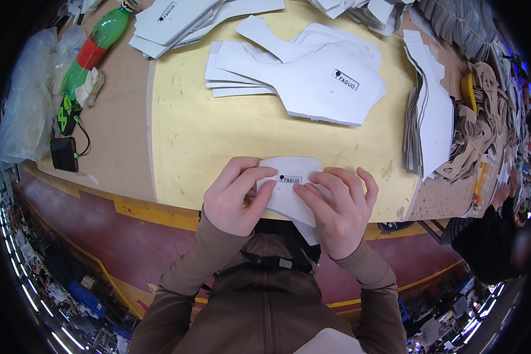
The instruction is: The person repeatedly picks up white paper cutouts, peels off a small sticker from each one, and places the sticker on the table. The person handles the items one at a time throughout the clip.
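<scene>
At the near edge of the table, a white cut piece (286,197) with a small black printed label lies between my hands, its lower end hanging past the edge. My left hand (236,192) pinches its left side, thumb and forefinger beside the label. From the right, my right hand (339,203) grips the other side, thumb and forefinger at the label's right end and the little finger raised. Farther off lies a fanned stack of larger white cut pieces (312,88), the top one bearing a similar label.
White piece stacks lie at the far left (177,23) and right (433,112). Brown cut pieces (475,130) are heaped at the right. A green bottle (106,29), clear plastic bag (29,106) and black phone-like device (64,154) stand left. A person's dark sleeve (484,242) shows right.
</scene>
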Available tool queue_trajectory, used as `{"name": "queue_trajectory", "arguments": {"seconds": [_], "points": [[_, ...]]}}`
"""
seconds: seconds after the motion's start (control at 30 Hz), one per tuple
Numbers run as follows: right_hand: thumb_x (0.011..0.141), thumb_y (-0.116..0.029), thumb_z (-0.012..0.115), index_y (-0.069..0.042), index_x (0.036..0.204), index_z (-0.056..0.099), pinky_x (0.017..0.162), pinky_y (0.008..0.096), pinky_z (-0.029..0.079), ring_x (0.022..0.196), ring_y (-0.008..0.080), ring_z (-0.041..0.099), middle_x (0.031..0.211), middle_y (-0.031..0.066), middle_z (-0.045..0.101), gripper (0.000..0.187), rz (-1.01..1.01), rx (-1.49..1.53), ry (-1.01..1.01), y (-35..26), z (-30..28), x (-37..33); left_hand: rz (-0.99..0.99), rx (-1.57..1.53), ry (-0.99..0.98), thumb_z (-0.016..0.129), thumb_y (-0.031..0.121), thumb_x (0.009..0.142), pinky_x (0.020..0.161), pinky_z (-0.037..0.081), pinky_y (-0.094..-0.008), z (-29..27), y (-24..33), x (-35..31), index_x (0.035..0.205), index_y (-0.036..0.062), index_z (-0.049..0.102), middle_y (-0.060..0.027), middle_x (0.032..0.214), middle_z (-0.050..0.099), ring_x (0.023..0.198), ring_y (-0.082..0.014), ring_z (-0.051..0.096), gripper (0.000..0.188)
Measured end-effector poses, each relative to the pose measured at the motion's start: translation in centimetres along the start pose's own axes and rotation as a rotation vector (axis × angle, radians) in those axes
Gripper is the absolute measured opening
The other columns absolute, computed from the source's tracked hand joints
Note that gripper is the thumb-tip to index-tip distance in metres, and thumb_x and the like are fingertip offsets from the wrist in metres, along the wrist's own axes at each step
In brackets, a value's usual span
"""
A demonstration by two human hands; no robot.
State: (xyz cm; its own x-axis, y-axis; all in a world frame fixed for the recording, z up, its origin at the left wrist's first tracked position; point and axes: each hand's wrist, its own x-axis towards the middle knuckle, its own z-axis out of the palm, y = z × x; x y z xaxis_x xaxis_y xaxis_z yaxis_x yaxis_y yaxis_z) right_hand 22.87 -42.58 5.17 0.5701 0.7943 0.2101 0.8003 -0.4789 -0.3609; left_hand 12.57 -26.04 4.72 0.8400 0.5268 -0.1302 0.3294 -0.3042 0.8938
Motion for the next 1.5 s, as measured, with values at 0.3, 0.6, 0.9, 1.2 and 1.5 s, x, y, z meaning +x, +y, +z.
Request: {"name": "queue_trajectory", "arguments": {"seconds": [0.3,0.6,0.9,1.2,1.5], "points": [[0.077,-0.011,0.076,-0.019,0.099,0.078,0.102,0.0491,0.04,0.105,0.0213,0.062,0.105,-0.0006,0.065,0.024,-0.014,0.001,0.002,0.1,0.1,-0.1,-0.025,-0.017,0.002,0.075,-0.003,0.083,0.061,0.057,-0.024,0.0,0.0,0.1,0.102,0.0011,0.074,-0.0071,0.1,0.061,0.075,-0.0119,0.061,0.019],[0.08,-0.013,0.077,-0.014,0.111,0.073,0.098,0.0427,0.04,0.1,0.0228,0.06,0.104,0.0019,0.064,0.032,0.156,0.128,-0.007,0.5,0.3,0.3,-0.025,-0.042,-0.011,0.073,-0.003,0.084,0.059,0.055,-0.0236,0.1,-0.3,0.1,0.103,0.0025,0.075,-0.0087,0.105,0.061,0.072,-0.0106,0.059,0.02],[0.08,-0.017,0.079,-0.01,0.113,0.071,0.091,0.0397,0.037,0.086,0.0213,0.055,0.082,0.0006,0.059,0.035,0.298,0.155,-0.108,0.6,-0.9,1.1,0.286,0.471,-0.021,0.07,-0.004,0.074,0.069,0.052,-0.0339,0.3,0.4,-1.0,0.112,0.0152,0.076,-0.013,0.119,0.059,0.084,-0.0259,0.057,0.042],[0.079,-0.015,0.079,-0.01,0.109,0.073,0.089,0.0388,0.037,0.082,0.0211,0.055,0.077,-0.0002,0.058,0.031,0.293,0.224,-0.108,1.1,-1.0,1.6,0.318,0.495,-0.104,0.073,0.0,0.072,0.073,0.05,-0.0359,-0.9,0.1,-0.5,0.112,0.0176,0.077,-0.0113,0.124,0.06,0.085,-0.0273,0.054,0.044],[0.079,-0.014,0.079,-0.011,0.109,0.073,0.089,0.0386,0.038,0.083,0.0213,0.055,0.078,-0.0003,0.058,0.031,0.294,0.221,-0.113,1.0,-1.1,1.8,0.315,0.487,-0.088,0.073,0.0,0.074,0.073,0.05,-0.0351,-1.0,0.0,-0.4,0.108,0.0176,0.078,-0.0116,0.123,0.06,0.084,-0.0265,0.053,0.039]]}}
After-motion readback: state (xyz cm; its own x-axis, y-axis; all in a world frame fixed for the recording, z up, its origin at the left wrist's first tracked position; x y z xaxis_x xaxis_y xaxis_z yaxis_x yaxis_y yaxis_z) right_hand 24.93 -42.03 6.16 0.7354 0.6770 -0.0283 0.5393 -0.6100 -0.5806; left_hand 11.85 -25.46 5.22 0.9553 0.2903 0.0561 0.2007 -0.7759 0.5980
